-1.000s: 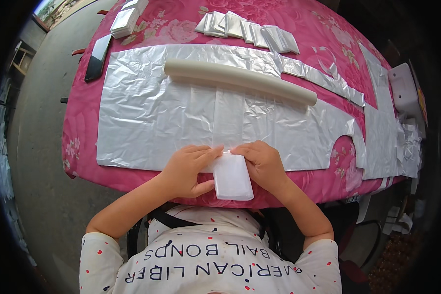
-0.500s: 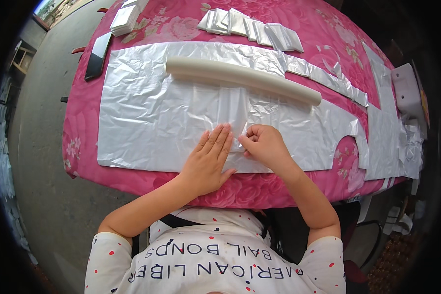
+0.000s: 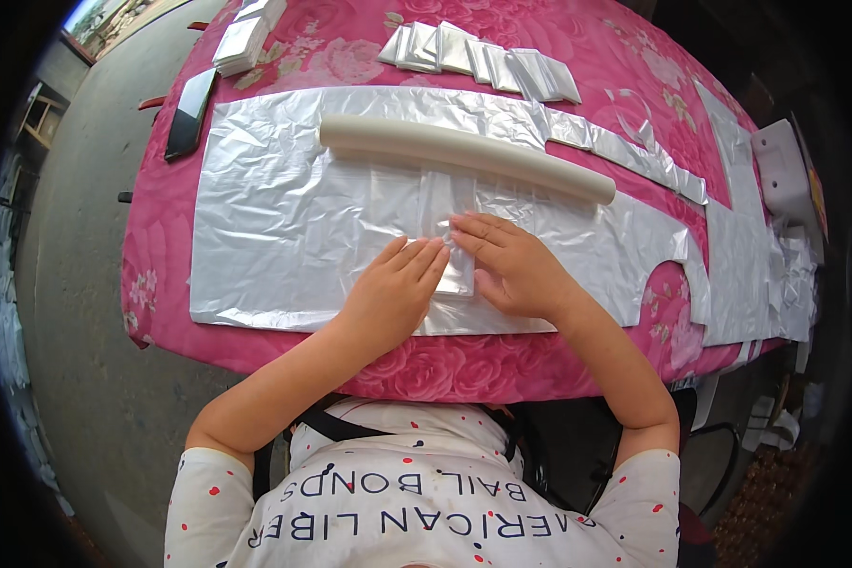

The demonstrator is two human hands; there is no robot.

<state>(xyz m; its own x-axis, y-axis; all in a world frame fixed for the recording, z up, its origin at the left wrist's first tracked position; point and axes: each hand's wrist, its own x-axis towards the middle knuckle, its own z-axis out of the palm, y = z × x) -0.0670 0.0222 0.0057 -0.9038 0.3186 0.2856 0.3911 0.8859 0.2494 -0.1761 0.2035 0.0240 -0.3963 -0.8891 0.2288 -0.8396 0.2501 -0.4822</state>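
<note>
The wide fisheye view looked steeply down from the person's head, by the near edge of the pink, rose-patterned, cloth-covered table (image 3: 426, 374), and faced its far edge, partly cut off by the frame's top. It sat near enough that the bare left hand (image 3: 395, 287) and bare right hand (image 3: 516, 268) fell around mid-frame.
</note>
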